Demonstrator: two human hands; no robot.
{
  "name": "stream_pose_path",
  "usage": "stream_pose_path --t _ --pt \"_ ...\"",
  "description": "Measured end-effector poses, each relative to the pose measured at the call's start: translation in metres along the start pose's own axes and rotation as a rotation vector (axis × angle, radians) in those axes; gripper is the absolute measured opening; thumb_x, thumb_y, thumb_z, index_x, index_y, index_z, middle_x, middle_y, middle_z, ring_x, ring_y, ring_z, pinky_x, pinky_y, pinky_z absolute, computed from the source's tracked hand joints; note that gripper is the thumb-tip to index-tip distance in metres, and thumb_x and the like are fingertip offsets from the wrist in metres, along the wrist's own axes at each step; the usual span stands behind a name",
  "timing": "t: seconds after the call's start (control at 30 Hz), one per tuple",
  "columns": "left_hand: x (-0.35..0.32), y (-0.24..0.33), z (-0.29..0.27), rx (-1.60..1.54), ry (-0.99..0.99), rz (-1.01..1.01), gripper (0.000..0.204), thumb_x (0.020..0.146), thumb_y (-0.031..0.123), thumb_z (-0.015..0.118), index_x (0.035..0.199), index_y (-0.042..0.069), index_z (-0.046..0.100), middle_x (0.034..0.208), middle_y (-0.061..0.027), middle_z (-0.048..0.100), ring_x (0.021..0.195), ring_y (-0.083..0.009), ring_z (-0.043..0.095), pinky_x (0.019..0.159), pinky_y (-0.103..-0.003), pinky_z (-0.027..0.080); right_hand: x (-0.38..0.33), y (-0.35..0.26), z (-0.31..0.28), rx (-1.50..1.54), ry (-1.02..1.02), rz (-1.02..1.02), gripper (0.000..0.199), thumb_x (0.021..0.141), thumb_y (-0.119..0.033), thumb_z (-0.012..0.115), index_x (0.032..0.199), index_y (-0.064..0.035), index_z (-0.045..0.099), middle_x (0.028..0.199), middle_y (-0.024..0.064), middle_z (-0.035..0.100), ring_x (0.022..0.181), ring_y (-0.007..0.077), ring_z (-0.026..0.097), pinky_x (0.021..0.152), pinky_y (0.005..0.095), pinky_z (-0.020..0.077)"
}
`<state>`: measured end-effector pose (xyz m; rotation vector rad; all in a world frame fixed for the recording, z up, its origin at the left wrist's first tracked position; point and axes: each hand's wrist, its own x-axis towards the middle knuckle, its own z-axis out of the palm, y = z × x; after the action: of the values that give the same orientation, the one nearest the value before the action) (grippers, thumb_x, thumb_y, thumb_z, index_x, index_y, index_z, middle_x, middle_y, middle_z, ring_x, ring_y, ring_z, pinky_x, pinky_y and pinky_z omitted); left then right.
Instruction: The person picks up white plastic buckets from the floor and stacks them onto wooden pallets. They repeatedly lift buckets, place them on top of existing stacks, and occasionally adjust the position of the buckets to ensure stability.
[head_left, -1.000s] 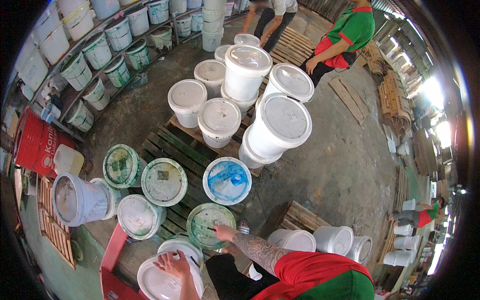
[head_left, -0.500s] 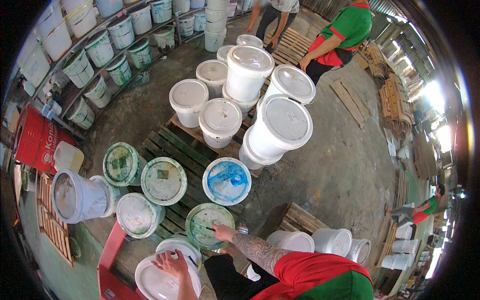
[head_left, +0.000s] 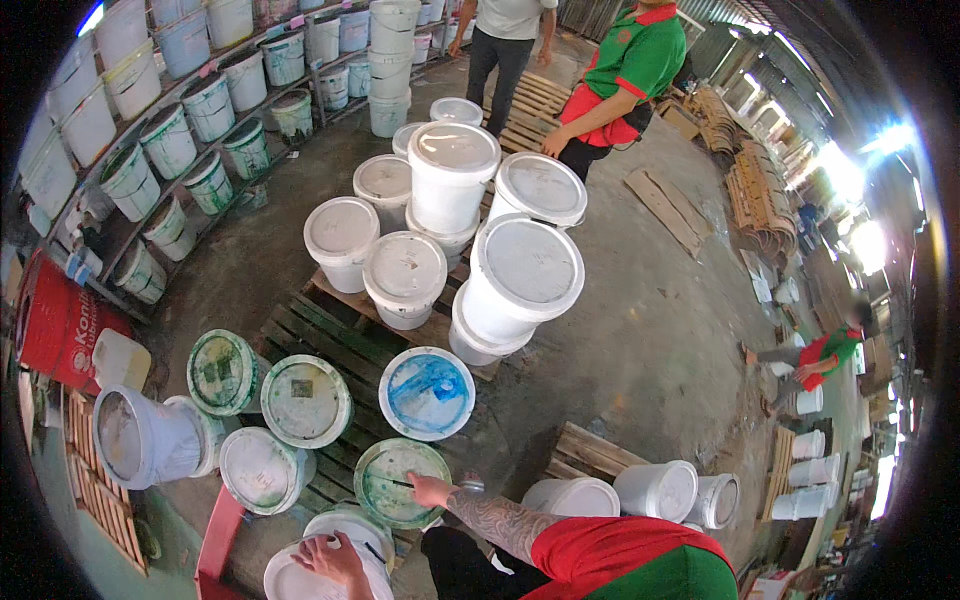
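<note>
My left hand (head_left: 335, 562) is over a white bucket's lid (head_left: 292, 578) at the lower edge, fingers bent but apart; I cannot tell whether it presses on the lid. Behind it stands another white bucket (head_left: 335, 522), partly covered. My right hand (head_left: 432, 491), reaching in from the lower right, is closed at the green-smeared lid of a bucket (head_left: 402, 462). A thin dark stick-like thing (head_left: 398, 483) projects from its fingers across that lid; its kind is too small to tell. Just beyond is a bucket with a blue-smeared lid (head_left: 428, 392).
White lidded buckets (head_left: 528, 258), some stacked, stand on a pallet (head_left: 330, 290) ahead. Racks of stained buckets (head_left: 210, 110) line the left, above a red drum (head_left: 65, 320). A person (head_left: 630, 70) stands behind the stacks; another (head_left: 505, 45) is further back. More buckets (head_left: 655, 490) are at right.
The view has shifted, so the buckets appear further left and mostly lower. My left fingers have come down closer to the white lid. My right hand stays at the green-smeared lid.
</note>
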<state>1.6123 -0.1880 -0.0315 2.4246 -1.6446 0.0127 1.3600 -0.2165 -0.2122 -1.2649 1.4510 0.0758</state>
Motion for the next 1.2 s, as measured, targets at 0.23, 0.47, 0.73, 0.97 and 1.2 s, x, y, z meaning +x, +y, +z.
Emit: stream_pose_path --t 0.23,0.47,0.73,0.97,1.2 --pt "-0.004 -0.004 0.006 0.024 0.028 0.022 0.015 0.073 0.02 0.074 0.071 0.011 0.062 0.09 -0.0065 0.063 0.112 -0.0293 0.054 0.121 -0.055 0.02 -0.02 -0.004 -0.006 0.053 0.085 -0.112 0.062 0.095 -0.021 0.052 0.152 -0.0121 0.031 0.125 0.027 0.061 0.112 0.0432 0.061 0.093 0.0518 0.0477" --pt "-0.003 -0.002 0.005 0.027 0.034 0.045 0.014 0.075 0.021 0.074 0.074 0.012 0.063 0.09 -0.0055 0.062 0.111 -0.0292 0.054 0.12 -0.055 0.02 -0.023 -0.012 -0.01 -0.009 0.1 -0.078 0.056 0.094 -0.014 0.046 0.149 -0.0096 0.038 0.132 0.0246 0.059 0.114 0.0397 0.062 0.095 0.0497 0.0491" --pt "-0.001 -0.002 0.001 0.011 -0.004 0.025 0.015 0.075 0.019 0.074 0.073 0.011 0.062 0.093 -0.0062 0.063 0.111 -0.03 0.054 0.12 -0.056 0.019 -0.014 -0.002 -0.003 -0.003 0.032 -0.131 0.049 0.093 -0.018 0.051 0.141 -0.0102 0.048 0.127 0.023 0.06 0.118 0.0406 0.058 0.097 0.051 0.0464" --pt "0.002 -0.002 0.0 -0.021 -0.023 -0.008 0.013 0.071 0.019 0.072 0.076 0.009 0.065 0.097 -0.0086 0.064 0.114 -0.0312 0.053 0.121 -0.057 0.018 0.0 0.002 0.0 -0.064 0.11 -0.133 0.038 0.088 -0.017 0.053 0.125 -0.0088 0.056 0.109 0.0223 0.067 0.102 0.0385 0.065 0.086 0.0511 0.0502" --pt "0.003 -0.001 -0.003 -0.028 -0.033 -0.023 0.013 0.075 0.02 0.072 0.075 0.01 0.064 0.098 -0.0085 0.065 0.116 -0.0307 0.054 0.121 -0.056 0.018 0.001 0.0 0.002 -0.043 0.189 -0.14 0.031 0.095 -0.022 0.054 0.124 -0.0103 0.059 0.092 0.0177 0.069 0.081 0.0353 0.069 0.073 0.0512 0.0514"
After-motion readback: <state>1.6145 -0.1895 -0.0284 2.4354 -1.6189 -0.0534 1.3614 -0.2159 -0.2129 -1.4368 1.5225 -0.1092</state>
